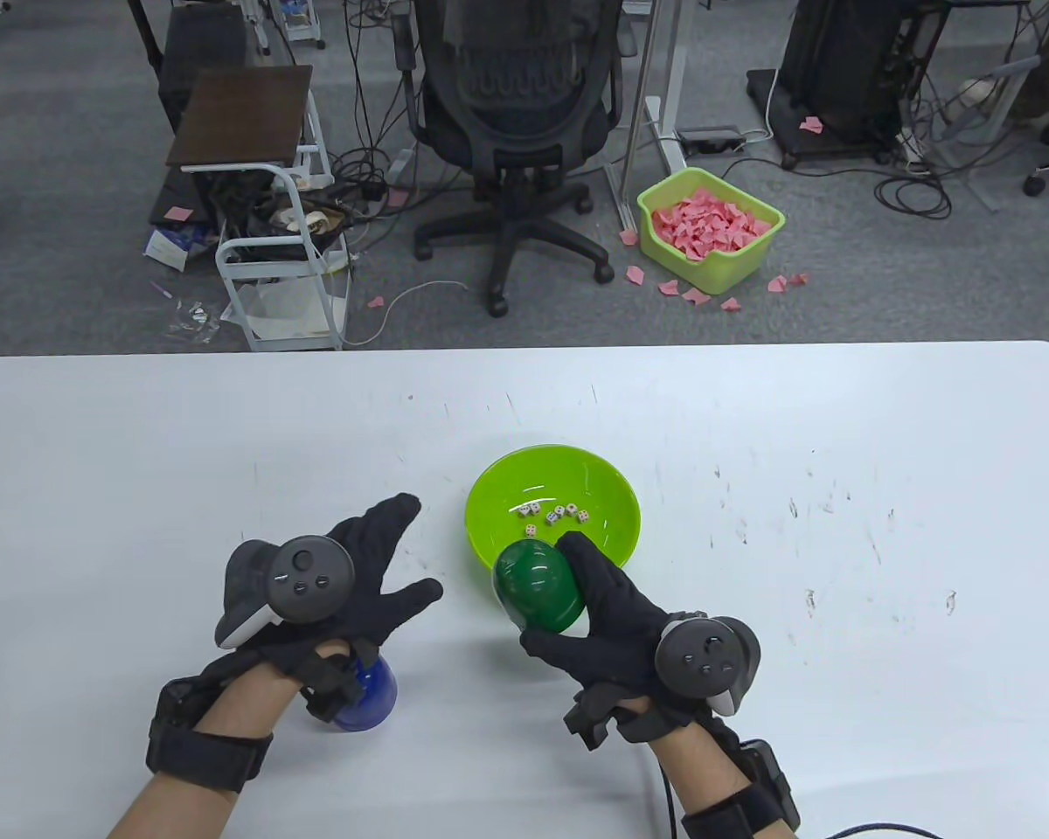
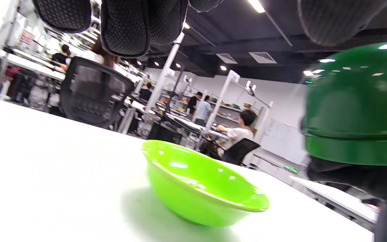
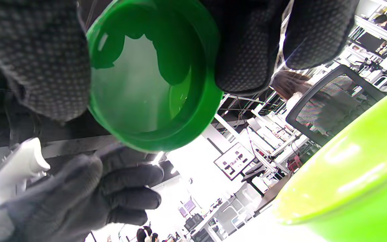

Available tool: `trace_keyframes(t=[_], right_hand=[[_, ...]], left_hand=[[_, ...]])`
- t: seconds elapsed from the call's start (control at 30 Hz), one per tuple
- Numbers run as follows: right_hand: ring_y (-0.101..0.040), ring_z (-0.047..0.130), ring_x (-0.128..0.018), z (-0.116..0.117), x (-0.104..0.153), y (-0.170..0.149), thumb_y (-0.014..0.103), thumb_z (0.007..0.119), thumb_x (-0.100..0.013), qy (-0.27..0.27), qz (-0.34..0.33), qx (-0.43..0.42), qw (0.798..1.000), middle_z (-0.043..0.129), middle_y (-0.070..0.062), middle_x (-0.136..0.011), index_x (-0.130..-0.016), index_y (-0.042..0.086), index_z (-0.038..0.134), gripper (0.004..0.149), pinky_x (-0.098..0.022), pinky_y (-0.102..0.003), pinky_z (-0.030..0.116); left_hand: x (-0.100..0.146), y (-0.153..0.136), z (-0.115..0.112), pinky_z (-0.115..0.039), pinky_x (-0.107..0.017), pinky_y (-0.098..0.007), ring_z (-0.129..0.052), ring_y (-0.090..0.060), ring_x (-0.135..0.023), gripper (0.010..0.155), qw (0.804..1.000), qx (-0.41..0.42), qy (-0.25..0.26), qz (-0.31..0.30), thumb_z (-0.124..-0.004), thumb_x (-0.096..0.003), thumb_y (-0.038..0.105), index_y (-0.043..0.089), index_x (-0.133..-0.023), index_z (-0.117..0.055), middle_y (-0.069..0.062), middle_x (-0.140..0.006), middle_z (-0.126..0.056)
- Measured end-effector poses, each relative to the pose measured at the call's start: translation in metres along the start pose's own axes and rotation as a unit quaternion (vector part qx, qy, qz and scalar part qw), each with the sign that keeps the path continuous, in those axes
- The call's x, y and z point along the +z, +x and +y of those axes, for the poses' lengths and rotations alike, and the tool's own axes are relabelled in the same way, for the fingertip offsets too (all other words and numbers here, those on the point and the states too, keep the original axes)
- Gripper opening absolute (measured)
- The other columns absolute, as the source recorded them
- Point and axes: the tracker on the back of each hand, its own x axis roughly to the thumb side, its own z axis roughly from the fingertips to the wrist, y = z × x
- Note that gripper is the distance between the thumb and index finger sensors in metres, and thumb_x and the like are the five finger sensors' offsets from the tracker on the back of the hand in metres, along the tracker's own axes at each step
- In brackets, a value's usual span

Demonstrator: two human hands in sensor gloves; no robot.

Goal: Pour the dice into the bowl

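An office floor with a mesh chair lies behind my scuffed white table. The glossy lime bowl sits just ahead of my right hand, which grips a translucent dark green cup tipped over the bowl's near rim, domed base toward me, mouth toward the bowl. From the wrist view the cup looks empty; small pale dice lie in the bowl. My left hand hangs nearby, fingers spread, holding nothing, a blue cup under its wrist.
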Motion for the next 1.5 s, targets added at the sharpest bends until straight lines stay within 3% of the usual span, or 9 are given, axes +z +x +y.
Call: trace_keyframes(t=[0.3,0.6,0.87,1.1,1.5], right_hand=[[-0.044,0.091,-0.068,0.011,0.002,-0.003,0.05,0.099,-0.033,0.031,0.012,-0.008,0.999,0.075,-0.029,-0.1,-0.103,-0.001,0.056,0.097,-0.056,-0.068,0.073],[-0.044,0.091,-0.068,0.032,0.007,-0.007,0.051,0.099,-0.032,0.076,0.028,-0.005,0.997,0.076,-0.028,-0.1,-0.103,-0.001,0.057,0.097,-0.057,-0.068,0.073],[-0.044,0.092,-0.067,0.061,0.008,-0.008,0.051,0.099,-0.032,0.148,0.045,0.015,0.988,0.077,-0.027,-0.1,-0.102,0.0,0.058,0.097,-0.056,-0.067,0.074],[-0.043,0.092,-0.067,0.08,0.011,-0.013,0.052,0.099,-0.032,0.208,0.08,0.057,0.973,0.077,-0.026,-0.099,-0.102,0.0,0.059,0.096,-0.056,-0.067,0.075],[-0.044,0.091,-0.067,0.11,0.01,-0.014,0.053,0.098,-0.033,0.256,0.09,0.16,0.949,0.077,-0.025,-0.1,-0.102,0.001,0.058,0.095,-0.056,-0.066,0.075]], left_hand=[[0.022,-0.053,-0.019,-0.059,-0.075,-0.065,-0.069,-0.041,-0.101,0.089,0.996,0.07,0.038,0.046,-0.072,-0.044,0.07,0.025,-0.112,-0.035,-0.015,-0.114,-0.057],[0.033,-0.06,-0.014,-0.058,-0.075,-0.066,-0.068,-0.041,-0.102,0.09,0.993,0.098,0.061,0.033,-0.072,-0.0442,0.07,0.025,-0.112,-0.034,-0.014,-0.115,-0.057],[0.037,-0.073,-0.014,-0.058,-0.075,-0.066,-0.068,-0.041,-0.102,0.09,0.989,0.121,0.064,0.051,-0.072,-0.0443,0.069,0.025,-0.112,-0.033,-0.014,-0.114,-0.057],[0.037,-0.074,-0.016,-0.057,-0.075,-0.066,-0.068,-0.041,-0.102,0.09,0.989,0.127,0.058,0.057,-0.072,-0.0443,0.069,0.025,-0.112,-0.033,-0.014,-0.114,-0.057],[0.036,-0.073,-0.017,-0.057,-0.075,-0.066,-0.067,-0.041,-0.102,0.09,0.987,0.137,0.05,0.06,-0.072,-0.0443,0.069,0.025,-0.112,-0.033,-0.015,-0.114,-0.057]])
